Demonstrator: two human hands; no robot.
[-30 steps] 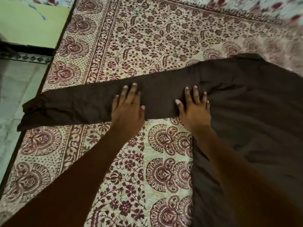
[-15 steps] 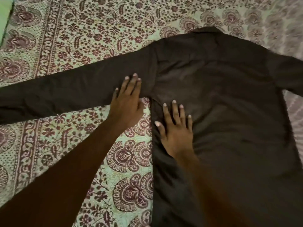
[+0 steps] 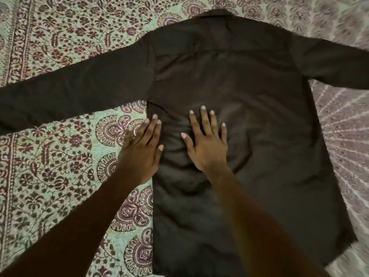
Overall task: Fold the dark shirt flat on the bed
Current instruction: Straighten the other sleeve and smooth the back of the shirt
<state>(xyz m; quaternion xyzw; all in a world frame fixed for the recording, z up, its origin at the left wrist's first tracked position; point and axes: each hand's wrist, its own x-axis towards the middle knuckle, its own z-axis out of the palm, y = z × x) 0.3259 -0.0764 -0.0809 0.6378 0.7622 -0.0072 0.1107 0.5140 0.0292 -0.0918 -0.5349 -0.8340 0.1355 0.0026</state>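
Both grips are flat and hold nothing. The right grip [image 3: 207, 148] lies with fingers spread and palm down on the back of the dark shirt [image 3: 249, 80]. The left grip [image 3: 142, 154], fingers straight and close together, straddles the shirt's side edge just below the armpit, part on cloth and part on the printed bedspread [image 3: 60, 166].

Round the right palm the fabric puckers in shallow creases (a sign, I judge, of thin, limp cloth that slides over the bed under light pressure). It should be light, soft and not fragile. It will not hold a line unless pinned, so one palm ought to anchor while the other lifts.

The best holds look to be a pinch at the shoulder seam and another at the hem on the same side, or the end of a sleeve.

The shirt lies face down, collar [image 3: 217, 13] away from the person, with its arms stretched out.

Count: one shirt, one collar, two sleeves, namely the left sleeve [image 3: 69, 92] and the right sleeve [image 3: 331, 64], and two grips.
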